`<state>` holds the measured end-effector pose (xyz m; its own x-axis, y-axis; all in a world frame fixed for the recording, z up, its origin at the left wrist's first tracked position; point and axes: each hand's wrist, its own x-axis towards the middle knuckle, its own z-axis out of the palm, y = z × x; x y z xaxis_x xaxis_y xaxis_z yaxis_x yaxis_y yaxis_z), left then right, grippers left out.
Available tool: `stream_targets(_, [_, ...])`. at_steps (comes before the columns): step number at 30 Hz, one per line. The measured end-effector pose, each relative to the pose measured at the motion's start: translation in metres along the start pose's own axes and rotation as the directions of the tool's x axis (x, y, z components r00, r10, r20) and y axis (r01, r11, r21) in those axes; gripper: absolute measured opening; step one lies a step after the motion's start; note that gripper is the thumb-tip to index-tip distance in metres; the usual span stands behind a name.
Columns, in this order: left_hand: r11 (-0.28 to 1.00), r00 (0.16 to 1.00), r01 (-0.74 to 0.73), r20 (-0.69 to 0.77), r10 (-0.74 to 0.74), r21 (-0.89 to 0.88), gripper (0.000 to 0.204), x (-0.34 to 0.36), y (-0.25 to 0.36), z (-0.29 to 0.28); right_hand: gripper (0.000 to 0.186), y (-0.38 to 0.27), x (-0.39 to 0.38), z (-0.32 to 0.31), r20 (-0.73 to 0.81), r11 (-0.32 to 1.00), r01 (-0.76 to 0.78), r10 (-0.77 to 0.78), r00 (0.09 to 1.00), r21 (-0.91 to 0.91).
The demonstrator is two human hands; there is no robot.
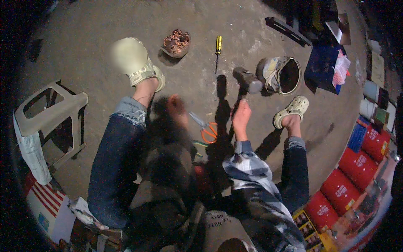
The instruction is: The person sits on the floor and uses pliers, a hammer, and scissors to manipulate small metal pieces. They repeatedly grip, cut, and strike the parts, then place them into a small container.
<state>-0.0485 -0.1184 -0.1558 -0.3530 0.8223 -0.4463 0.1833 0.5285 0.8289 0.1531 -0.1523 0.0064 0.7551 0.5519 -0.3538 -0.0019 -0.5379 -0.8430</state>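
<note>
My right hand [242, 117] is closed, apparently round the handle of a hammer. The hammer's blocky dark head [249, 82] with a pale metal face shows just beyond my fingers; the handle is mostly hidden. My left hand [177, 110] hovers in deep shadow, and its fingers are too dark and blurred to read. Between my hands lie scissors [206, 129] with orange handles, blades pointing up and left. Beside their handles is a green and yellow strip, perhaps wire [199, 144]. Farther off, a yellow-handled screwdriver [218, 45] rests on the floor.
A bag of copper-coloured scraps [176, 42] sits at the far middle. An open bucket-like container [285, 75] and a dark blue box [321, 67] stand far right. At left is a plastic chair [71, 101]. Several red drums [340, 191] line the right edge.
</note>
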Motion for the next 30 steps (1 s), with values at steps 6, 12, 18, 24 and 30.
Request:
stream_targets(6, [1.0, 1.0, -0.014, 0.027, 0.014, 0.008, 0.016, 0.008, -0.001, 0.003, 0.033, 0.056, -0.007, 0.0, -0.171, 0.988, 0.135, -0.121, 0.978, 0.078])
stream_targets(12, [0.999, 0.999, -0.04, 0.026, 0.039, 0.03, 0.016, 0.012, 0.011, 0.001, 0.051, 0.061, -0.003, 0.014, -0.029, 0.933, -0.038, 0.03, 0.999, -0.357])
stream_targets(18, [0.997, 0.997, -0.068, 0.024, 0.067, 0.046, 0.016, 0.026, 0.013, 0.001, 0.044, 0.004, -0.02, -0.014, -0.017, 0.96, -0.169, 0.178, 0.984, 0.222])
stream_targets(24, [0.992, 0.993, -0.108, 0.062, 0.104, 0.058, 0.016, 0.047, 0.033, 0.008, 0.045, 0.046, -0.022, -0.003, -0.184, 0.992, 0.115, -0.123, 0.975, -0.054])
stream_targets(30, [0.989, 0.991, -0.127, 0.063, 0.122, 0.078, 0.016, 0.053, 0.039, 0.005, 0.055, 0.028, 0.003, 0.022, -0.064, 0.881, -0.197, 0.188, 0.98, -0.43])
